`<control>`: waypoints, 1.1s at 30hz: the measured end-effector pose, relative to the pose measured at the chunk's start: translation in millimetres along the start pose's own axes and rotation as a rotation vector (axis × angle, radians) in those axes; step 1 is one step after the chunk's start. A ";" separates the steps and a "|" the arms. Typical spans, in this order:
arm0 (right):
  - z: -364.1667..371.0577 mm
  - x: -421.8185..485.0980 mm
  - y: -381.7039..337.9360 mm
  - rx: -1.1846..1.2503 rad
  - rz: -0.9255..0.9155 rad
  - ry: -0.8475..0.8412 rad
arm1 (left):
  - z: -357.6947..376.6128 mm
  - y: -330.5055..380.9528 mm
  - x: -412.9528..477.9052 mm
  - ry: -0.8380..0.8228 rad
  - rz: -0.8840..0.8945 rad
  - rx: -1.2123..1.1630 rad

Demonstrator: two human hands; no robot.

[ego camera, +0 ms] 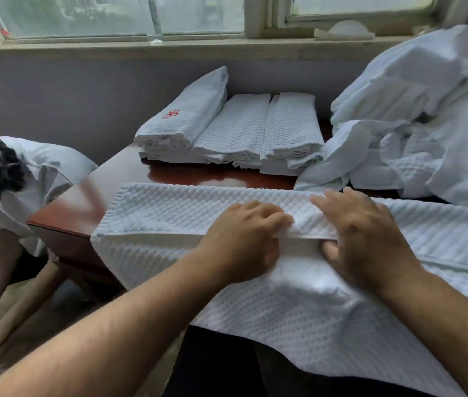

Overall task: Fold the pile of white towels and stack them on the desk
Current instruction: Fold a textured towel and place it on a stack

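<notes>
A white waffle-weave towel (169, 207) lies spread across the near edge of the red-brown desk (129, 173), its front part hanging over my lap. My left hand (244, 239) grips the towel's hemmed edge with curled fingers. My right hand (361, 239) sits just beside it, fingers over the top and thumb under the same hem, pinching it. Folded white towels (235, 130) are stacked in three rows at the back of the desk; the left one bears a red emblem. The unfolded pile of white towels (416, 118) heaps up at the right.
Another person (3, 196) in a white shirt bends down at the left beside the desk corner. A grey wall and a window sill (169, 47) run behind the desk. A strip of bare desk shows between the spread towel and the stacks.
</notes>
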State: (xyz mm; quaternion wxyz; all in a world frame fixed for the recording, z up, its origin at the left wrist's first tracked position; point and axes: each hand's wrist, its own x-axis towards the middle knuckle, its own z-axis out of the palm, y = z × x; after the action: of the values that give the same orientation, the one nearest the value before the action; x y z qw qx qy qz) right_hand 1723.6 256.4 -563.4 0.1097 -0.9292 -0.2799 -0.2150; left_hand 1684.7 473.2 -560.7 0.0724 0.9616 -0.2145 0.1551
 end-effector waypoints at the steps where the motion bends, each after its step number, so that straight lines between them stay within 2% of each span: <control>1: -3.9 -6.0 7.5 -0.005 0.058 -0.005 | 4.2 11.4 11.5 0.006 0.028 0.011; 4: -11.6 -24.2 33.6 -0.038 0.153 -0.003 | 14.1 37.7 38.7 0.039 0.029 0.025; 7: -15.0 -45.4 60.0 -0.062 0.198 0.168 | 19.9 47.9 45.2 0.101 0.010 -0.031; 10: -18.2 -62.4 71.2 -0.080 0.240 0.391 | 24.9 45.2 38.9 0.256 0.080 -0.037; 13: -18.7 -65.1 67.7 -0.105 0.203 0.446 | 26.0 41.9 35.3 0.306 0.176 -0.012; 16: -19.5 -65.0 66.1 -0.094 0.194 0.432 | 26.5 41.0 34.6 0.286 0.209 0.008; 20: -20.4 -69.2 67.3 -0.092 0.192 0.318 | 26.9 38.2 35.2 0.290 0.279 -0.024; 24: -26.4 -78.2 69.3 -0.055 0.222 0.279 | 22.0 40.7 34.5 0.173 0.321 -0.092; 27: -31.9 -85.7 74.0 -0.062 0.314 0.249 | 17.0 46.3 36.7 0.012 0.200 -0.121; 29: -37.9 -91.0 82.1 -0.095 0.396 0.218 | 15.1 56.0 46.5 0.000 0.153 -0.132; 33: -58.8 -109.8 115.7 -0.125 0.644 0.175 | 19.1 94.1 90.1 -0.003 0.189 -0.246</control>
State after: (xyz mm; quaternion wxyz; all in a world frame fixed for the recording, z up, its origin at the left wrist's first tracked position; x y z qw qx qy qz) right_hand 1687.0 90.6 -571.7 0.1385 -0.9529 0.0521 -0.2648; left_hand 1726.3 349.7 -542.2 0.1746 0.9212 -0.3217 0.1322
